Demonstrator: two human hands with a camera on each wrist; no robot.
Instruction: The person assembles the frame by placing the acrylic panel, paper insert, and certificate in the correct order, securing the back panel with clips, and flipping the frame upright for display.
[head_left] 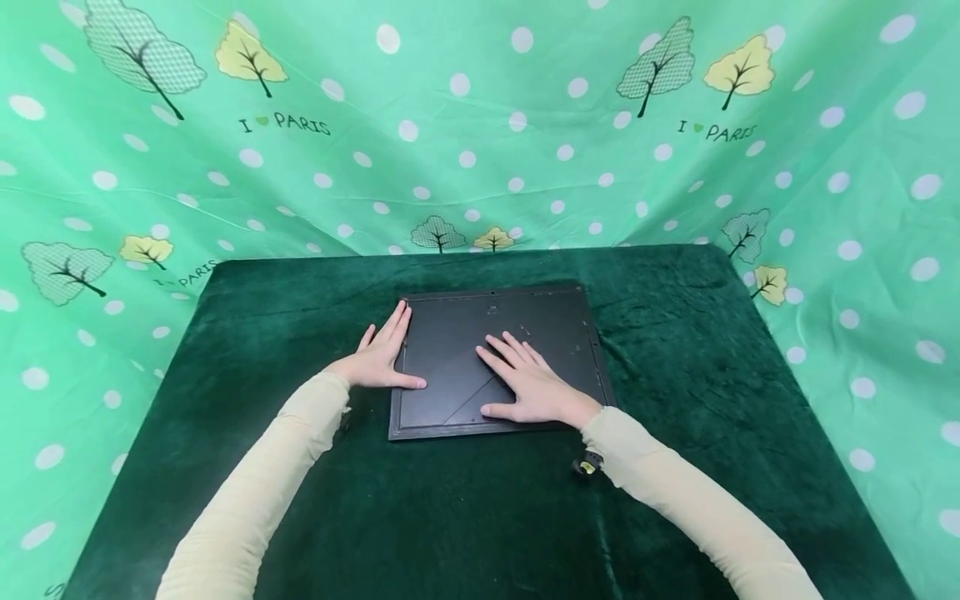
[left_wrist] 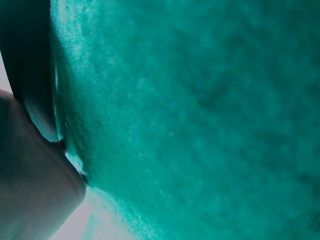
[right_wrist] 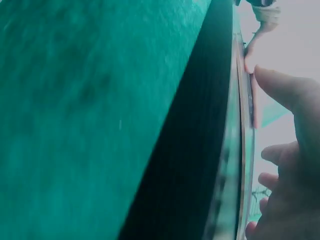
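A black rectangular picture frame point(head_left: 450, 333) lies flat, its back facing up. Along its left edge my left hand point(head_left: 378, 357) rests with straight fingers, the thumb lying over the back panel. My right hand point(head_left: 528, 387) is spread over the right half of the panel, fingers straight and thumb pointing left. In the right wrist view the frame's side edge point(right_wrist: 241, 150) runs upright beside my right hand point(right_wrist: 295, 160), and the other hand shows beyond. The left wrist view catches only part of my left hand point(left_wrist: 35, 175), in shadow, next to a dark surface.
A dark green velvety cloth point(head_left: 300, 483) covers the table under the frame. Behind and at both sides hangs a light green curtain point(head_left: 480, 108) with white dots and printed trees. A small dark device point(head_left: 587, 463) sits at my right wrist.
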